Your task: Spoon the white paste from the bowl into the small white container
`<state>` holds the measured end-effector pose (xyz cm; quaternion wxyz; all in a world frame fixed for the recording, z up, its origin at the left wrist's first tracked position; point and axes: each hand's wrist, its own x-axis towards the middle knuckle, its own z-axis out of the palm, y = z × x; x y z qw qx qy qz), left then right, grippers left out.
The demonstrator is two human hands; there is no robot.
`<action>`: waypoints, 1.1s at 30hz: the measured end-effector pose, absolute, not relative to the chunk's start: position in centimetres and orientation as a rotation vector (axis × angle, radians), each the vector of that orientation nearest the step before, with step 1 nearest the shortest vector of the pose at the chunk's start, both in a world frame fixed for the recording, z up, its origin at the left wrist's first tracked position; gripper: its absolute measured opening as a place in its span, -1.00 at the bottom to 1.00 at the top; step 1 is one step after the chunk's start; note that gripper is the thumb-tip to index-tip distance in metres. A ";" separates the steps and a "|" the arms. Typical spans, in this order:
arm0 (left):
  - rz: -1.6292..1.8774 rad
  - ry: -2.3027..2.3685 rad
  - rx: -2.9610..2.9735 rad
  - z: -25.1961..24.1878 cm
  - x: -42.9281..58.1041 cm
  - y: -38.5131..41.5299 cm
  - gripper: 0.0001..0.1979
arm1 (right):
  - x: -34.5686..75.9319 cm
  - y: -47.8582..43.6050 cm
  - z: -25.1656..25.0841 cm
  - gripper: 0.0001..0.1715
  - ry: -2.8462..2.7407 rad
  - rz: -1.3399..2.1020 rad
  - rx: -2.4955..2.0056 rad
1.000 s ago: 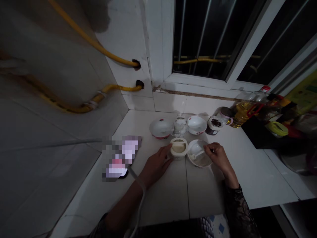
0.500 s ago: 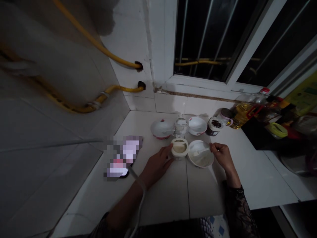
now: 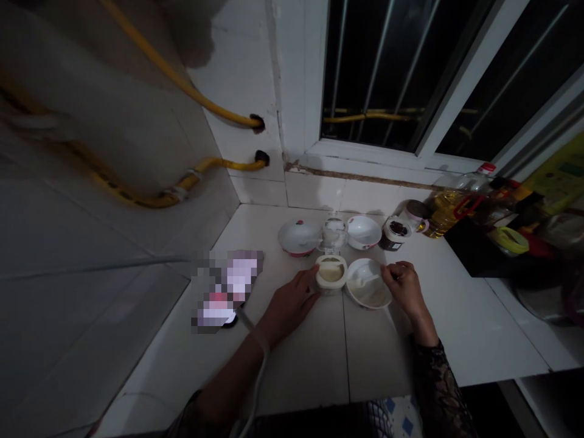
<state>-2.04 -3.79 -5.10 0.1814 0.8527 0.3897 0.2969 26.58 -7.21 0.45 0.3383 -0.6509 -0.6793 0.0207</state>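
Observation:
My left hand (image 3: pixel 292 300) is closed around the left side of a small clear jar (image 3: pixel 331 283) with a cream lid. The lid's opening is partly uncovered, and something pale shows inside. Right beside it stands a white bowl (image 3: pixel 358 268) with pale, powdery-looking contents at the bottom. Over this bowl, my right hand (image 3: pixel 405 291) pinches the handle of a small white spoon (image 3: pixel 366 281). The spoon's head points left, inside the bowl's rim; whether it touches the contents I cannot tell.
Behind stand two more bowls (image 3: pixel 298 238) (image 3: pixel 364 232), a clear glass container (image 3: pixel 334 234) and a dark-filled jar (image 3: pixel 395 233). An oil bottle (image 3: pixel 444 210) is at the right. A phone (image 3: pixel 239 277) lies left, and a grey cable (image 3: pixel 261 347) crosses my left forearm.
My right hand has shifted slightly left and turned a little, bringing the spoon further over the bowl. My left hand and the jar stay in place.

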 end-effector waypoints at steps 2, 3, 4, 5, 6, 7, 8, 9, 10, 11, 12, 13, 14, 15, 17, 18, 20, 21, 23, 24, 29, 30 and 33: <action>0.817 1.100 2.405 -5.0 -2.1 -3.8 -0.46 | 26.2 -7.2 0.3 -0.47 -1.830 0.008 -1.678; 0.807 1.103 2.401 -5.0 -2.1 -3.8 -0.46 | 26.1 -7.2 0.3 -0.47 -1.853 0.006 -1.667; 0.797 1.110 2.396 -5.0 -2.1 -3.8 -0.46 | 25.9 -7.2 0.1 -0.48 -1.869 0.012 -1.654; 0.790 1.118 2.391 -5.0 -2.1 -3.8 -0.46 | 25.8 -7.1 0.0 -0.47 -1.875 0.023 -1.640; 0.786 1.124 2.386 -5.0 -2.0 -3.8 -0.45 | 25.7 -7.1 -0.1 -0.46 -1.870 0.036 -1.628; 0.786 1.126 2.383 -5.0 -2.0 -3.8 -0.45 | 25.7 -7.0 -0.1 -0.45 -1.856 0.050 -1.620; 0.789 1.125 2.381 -5.0 -2.0 -3.8 -0.45 | 25.7 -7.0 -0.1 -0.44 -1.834 0.068 -1.621; 0.791 1.123 2.380 -5.0 -2.0 -3.8 -0.45 | 25.8 -7.0 -0.1 -0.43 -1.804 0.088 -1.629; 0.796 1.122 2.379 -4.9 -2.0 -3.8 -0.46 | 25.9 -7.0 0.0 -0.43 -1.764 0.111 -1.645; 0.796 1.123 2.377 -4.9 -2.0 -3.8 -0.46 | 26.1 -7.1 0.1 -0.43 -1.714 0.143 -1.663; 0.791 1.124 2.375 -4.9 -2.0 -3.8 -0.47 | 26.2 -7.2 0.3 -0.43 -1.658 0.188 -1.682; 0.783 1.127 2.373 -4.8 -2.0 -3.9 -0.48 | 26.3 -7.3 0.4 -0.44 -1.598 0.244 -1.697; 0.773 1.129 2.371 -4.8 -2.0 -3.9 -0.48 | 26.4 -7.4 0.5 -0.44 -1.540 0.308 -1.705; 0.766 1.129 2.370 -4.7 -2.0 -3.9 -0.48 | 26.5 -7.4 0.6 -0.44 -1.486 0.370 -1.707; 0.763 1.130 2.371 -4.7 -2.0 -3.9 -0.48 | 26.6 -7.5 0.7 -0.43 -1.394 0.473 -1.700; 0.769 1.132 2.375 -4.8 -2.0 -3.8 -0.47 | 26.6 -7.4 0.7 -0.43 -1.353 0.504 -1.693; 0.786 1.134 2.384 -4.9 -2.0 -3.8 -0.46 | 26.8 -7.4 0.7 -0.40 -1.285 0.540 -1.678; 0.792 1.135 2.389 -5.0 -2.0 -3.8 -0.46 | 26.7 -7.3 0.7 -0.39 -1.254 0.548 -1.669; 0.795 1.126 2.395 -5.1 -2.0 -3.8 -0.45 | 26.4 -7.3 0.8 -0.38 -1.209 0.539 -1.641; 0.796 1.121 2.397 -5.2 -2.0 -3.7 -0.45 | 26.0 -7.4 1.0 -0.38 -1.195 0.510 -1.623; 0.842 1.096 2.406 -5.3 -1.9 -3.7 -0.45 | 22.2 -7.8 1.6 -0.52 -1.407 -0.013 -1.471; 0.844 1.088 2.406 -5.3 -1.9 -3.7 -0.45 | 21.4 -7.9 1.6 -0.56 -1.555 -0.149 -1.411; 0.826 1.096 2.398 -5.2 -1.9 -3.8 -0.45 | 19.9 -8.0 1.8 -0.66 -1.947 -0.493 -1.212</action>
